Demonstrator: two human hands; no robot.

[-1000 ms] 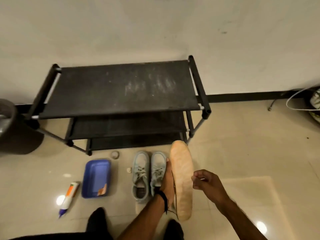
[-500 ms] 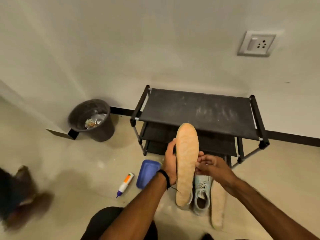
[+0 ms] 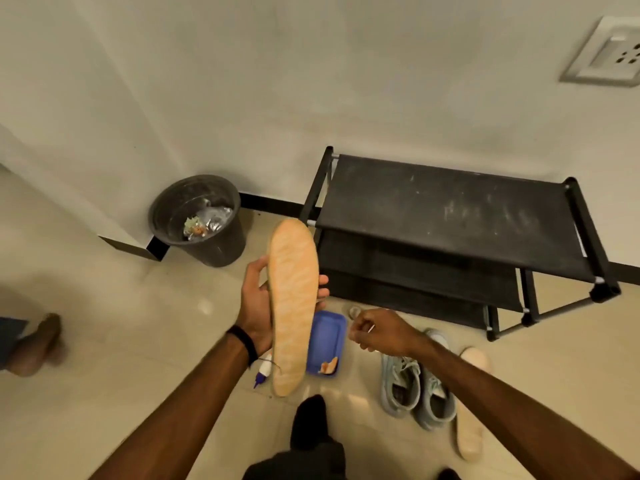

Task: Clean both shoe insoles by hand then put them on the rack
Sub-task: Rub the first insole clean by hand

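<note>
A tan insole (image 3: 292, 306) is held upright in my left hand (image 3: 256, 306), gripped at its middle, toe end up. To its right my right hand (image 3: 379, 332) is closed, pinching a tiny pale bit between its fingertips, a short way from the insole. The second insole (image 3: 472, 420) lies flat on the floor to the right of the pale blue shoes (image 3: 415, 389). The black three-tier rack (image 3: 450, 216) stands against the wall at the right, its top shelf dusty and bare.
A dark waste bin (image 3: 199, 220) with rubbish stands in the corner left of the rack. A blue tray (image 3: 329, 341) and a white tube (image 3: 263, 372) lie on the floor under the insole. Another person's foot (image 3: 34, 344) is at the left edge.
The view has swung left. My right hand has come off the insole and drawn back to the right, closed on a small bit. My left hand still holds the insole.
</note>
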